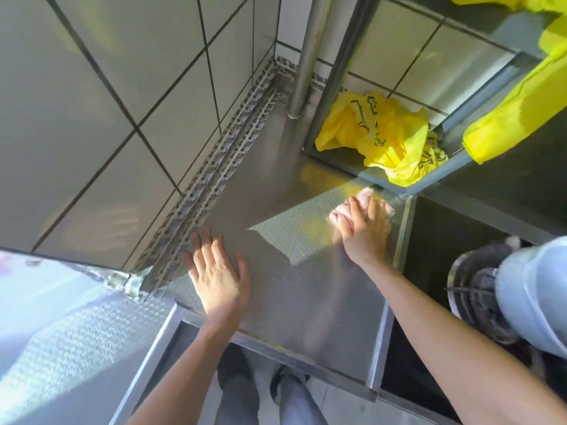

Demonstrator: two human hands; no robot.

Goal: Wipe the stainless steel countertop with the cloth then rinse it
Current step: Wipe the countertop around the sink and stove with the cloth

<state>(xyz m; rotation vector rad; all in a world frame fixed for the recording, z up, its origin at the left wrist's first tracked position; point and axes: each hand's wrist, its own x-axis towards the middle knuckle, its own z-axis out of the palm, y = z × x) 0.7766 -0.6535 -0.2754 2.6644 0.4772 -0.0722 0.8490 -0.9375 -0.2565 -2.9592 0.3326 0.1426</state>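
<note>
The stainless steel countertop fills the middle of the view, textured and partly sunlit. My right hand presses a pale pink cloth flat against the counter near its far right corner, beside the sink edge. The cloth is mostly covered by my fingers. My left hand rests palm down on the counter's left side, fingers spread, holding nothing.
A deep sink lies right of the counter, with a pale bucket-like container over a dark round strainer. A yellow plastic bag sits on a steel shelf behind. A steel pole and tiled walls bound the corner.
</note>
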